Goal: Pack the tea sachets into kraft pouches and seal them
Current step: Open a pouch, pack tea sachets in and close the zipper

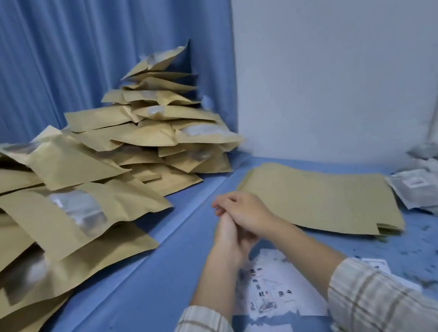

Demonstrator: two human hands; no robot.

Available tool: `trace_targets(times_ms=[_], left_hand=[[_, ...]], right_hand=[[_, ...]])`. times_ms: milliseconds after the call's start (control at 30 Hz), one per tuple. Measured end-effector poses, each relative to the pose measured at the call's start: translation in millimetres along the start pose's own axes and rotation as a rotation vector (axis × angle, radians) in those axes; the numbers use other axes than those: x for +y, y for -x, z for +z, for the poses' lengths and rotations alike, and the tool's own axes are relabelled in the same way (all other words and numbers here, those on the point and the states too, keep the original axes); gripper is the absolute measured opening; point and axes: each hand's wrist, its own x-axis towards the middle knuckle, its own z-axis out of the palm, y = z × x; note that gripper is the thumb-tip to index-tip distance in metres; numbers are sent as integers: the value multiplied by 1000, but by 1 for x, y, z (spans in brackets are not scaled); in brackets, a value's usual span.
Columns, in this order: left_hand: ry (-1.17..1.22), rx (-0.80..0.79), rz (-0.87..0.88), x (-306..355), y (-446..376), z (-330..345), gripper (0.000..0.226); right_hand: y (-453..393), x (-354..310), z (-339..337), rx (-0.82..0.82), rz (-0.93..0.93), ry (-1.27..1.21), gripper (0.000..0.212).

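- While both hands met over the blue surface, neither carried a pouch or sachet that I could see.
- Right hand lay over left hand, palms pressed together; fingers loosely bent; whether something small sat between them, cannot tell.
- Flat stack of empty kraft pouches lay just beside the right hand, on its right and slightly beyond, touching or nearly touching the wrist.
- Stack's long axis ran from the near-right corner toward the far-left, roughly across the right forearm's line.
- Right hand was plainly nearer the stack; a left-hand reach would cross over.
- Tea sachets, greyish-white, lay beyond the stack's right end, well apart from both hands.
- Heap of filled kraft pouches sat to the left against the blue curtain, away from the hands.
- Printed paper slips lay under the forearms.
- Judgement: next pick probably an empty pouch, taken by the right hand.
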Motion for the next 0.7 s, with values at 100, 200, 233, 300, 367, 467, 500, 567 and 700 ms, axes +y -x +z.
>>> trace_targets(times_ms=[100, 200, 233, 300, 367, 467, 500, 567, 700], left_hand=[[-16, -38, -92, -22, -3, 23, 28], [34, 83, -136, -41, -14, 34, 16], [3, 122, -144, -47, -18, 36, 11], [-73, 137, -162, -57, -24, 40, 15], [-76, 112, -157, -65, -28, 41, 22], [-54, 10, -161, -67, -22, 45, 32], [-68, -51, -151, -65, -18, 49, 31], [-78, -136, -90, -59, -11, 57, 28], [-110, -5, 146, -43, -3, 67, 19]], right_hand=[[7, 36, -45, 153, -91, 447, 32], [18, 79, -83, 125, 2, 953, 44], [22, 92, -92, 76, 77, 1064, 53], [32, 113, -101, 25, 133, 1183, 49], [40, 123, -104, 89, 22, 1227, 35], [49, 124, -106, 240, -122, 1040, 50], [52, 120, -106, 280, -160, 975, 53], [63, 107, -101, 329, -278, 897, 57], [75, 83, -88, 379, -540, 772, 46]])
